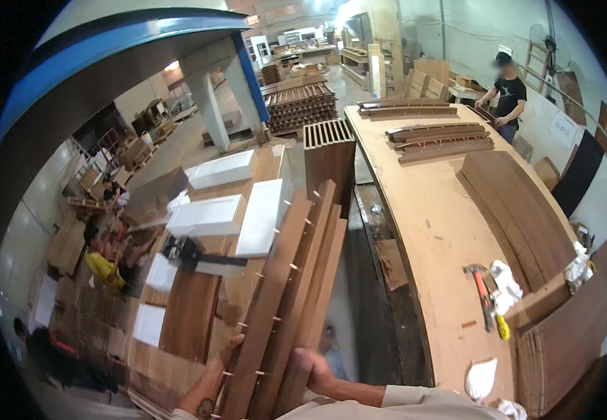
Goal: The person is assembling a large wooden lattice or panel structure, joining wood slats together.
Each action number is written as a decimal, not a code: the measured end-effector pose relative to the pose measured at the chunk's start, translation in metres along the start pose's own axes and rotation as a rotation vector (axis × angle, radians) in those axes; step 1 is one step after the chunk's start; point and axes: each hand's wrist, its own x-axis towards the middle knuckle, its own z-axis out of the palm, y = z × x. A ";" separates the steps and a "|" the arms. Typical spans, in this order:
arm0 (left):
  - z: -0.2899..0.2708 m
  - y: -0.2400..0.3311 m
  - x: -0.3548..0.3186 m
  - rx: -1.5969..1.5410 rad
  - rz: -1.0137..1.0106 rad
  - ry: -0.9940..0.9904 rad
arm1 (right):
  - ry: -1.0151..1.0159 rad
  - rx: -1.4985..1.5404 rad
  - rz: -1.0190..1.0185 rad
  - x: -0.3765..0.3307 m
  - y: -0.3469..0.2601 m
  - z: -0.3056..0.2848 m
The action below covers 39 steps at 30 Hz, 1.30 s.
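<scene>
Several long brown wooden boards point(279, 290) stand tilted in front of me as one bundle, with short pale dowels sticking out along their edges. My left hand point(214, 378) is closed on the bundle's left side near its lower end; part of its fingers is hidden behind the wood. On the opposite side my right hand point(314, 371) presses round the boards, a little lower than the bundle's middle. Similar doweled boards point(443, 142) lie in stacks on the long light-topped table point(422, 231) to my right.
That table also carries a hammer point(482, 294), a yellow-handled tool point(503, 327), white cloths and curved brown panels point(513, 217). White drawer boxes point(205, 215) and a black power tool point(184, 252) rest on the left table. A co-worker point(510, 98) stands at the far right; other people sit at left.
</scene>
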 end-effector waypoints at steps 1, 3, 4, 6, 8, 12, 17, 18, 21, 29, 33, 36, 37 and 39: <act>-0.003 0.018 0.028 0.016 -0.008 -0.010 | -0.003 0.003 -0.015 0.017 -0.026 -0.001; -0.035 0.053 0.078 0.055 -0.037 -0.054 | 0.009 0.022 -0.073 0.064 -0.071 -0.014; -0.026 0.073 0.058 0.068 -0.057 -0.075 | 0.021 0.027 -0.105 0.087 -0.091 -0.018; -0.012 0.137 0.200 0.099 -0.103 -0.133 | 0.115 0.024 -0.162 0.141 -0.155 -0.027; 0.025 0.203 0.271 0.113 -0.172 -0.169 | 0.072 0.076 -0.219 0.167 -0.218 -0.015; 0.087 0.303 0.394 0.189 -0.258 -0.282 | 0.164 0.248 -0.420 0.217 -0.338 0.007; 0.188 0.373 0.556 0.293 -0.298 -0.432 | 0.268 0.344 -0.608 0.263 -0.481 -0.020; 0.210 0.383 0.584 0.307 -0.308 -0.447 | 0.272 0.345 -0.686 0.270 -0.515 -0.034; 0.287 0.396 0.632 0.436 -0.242 -0.487 | 0.311 0.339 -0.807 0.265 -0.611 -0.062; 0.449 0.410 0.917 0.732 -0.294 -0.564 | 0.515 0.323 -1.074 0.250 -0.865 -0.164; 0.546 0.401 1.034 0.893 -0.227 -0.625 | 0.612 0.336 -1.165 0.214 -0.967 -0.206; 0.593 0.367 1.107 1.038 -0.154 -0.651 | 0.691 0.341 -1.230 0.193 -1.020 -0.265; 0.601 0.361 1.127 1.039 -0.160 -0.651 | 0.694 0.346 -1.228 0.191 -1.033 -0.273; 0.617 0.351 1.161 1.080 -0.176 -0.697 | 0.907 0.355 -1.223 0.187 -1.055 -0.286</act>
